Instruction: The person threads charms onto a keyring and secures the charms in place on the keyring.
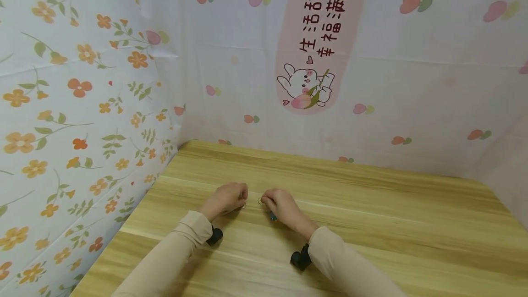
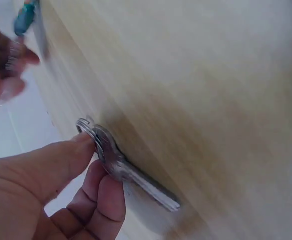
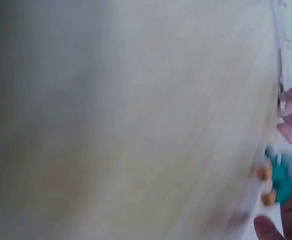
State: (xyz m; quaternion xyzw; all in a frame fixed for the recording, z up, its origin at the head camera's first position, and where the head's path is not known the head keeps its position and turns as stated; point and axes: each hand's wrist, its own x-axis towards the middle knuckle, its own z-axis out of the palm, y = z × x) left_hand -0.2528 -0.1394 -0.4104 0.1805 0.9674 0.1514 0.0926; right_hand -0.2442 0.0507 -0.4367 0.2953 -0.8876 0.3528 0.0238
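Note:
My left hand (image 1: 226,200) pinches a silver key (image 2: 142,183) by its head and the split ring (image 2: 87,129) that runs through it. Thumb and forefinger meet at the ring, and the key's blade points away, low over the table. My right hand (image 1: 285,209) holds a small teal charm with orange parts (image 3: 283,181) by its metal chain (image 2: 14,54). The charm hangs below the fingers. In the head view a thin ring (image 1: 260,200) shows at the right fingertips. Both hands are close together, with a small gap between them.
The wood-grain table (image 1: 371,223) spreads out under both hands. A white cloth with orange flowers (image 1: 86,118) hangs along the left side, and another with hearts and a rabbit print (image 1: 231,58) hangs behind. Black wrist cameras (image 1: 300,258) sit below the sleeves.

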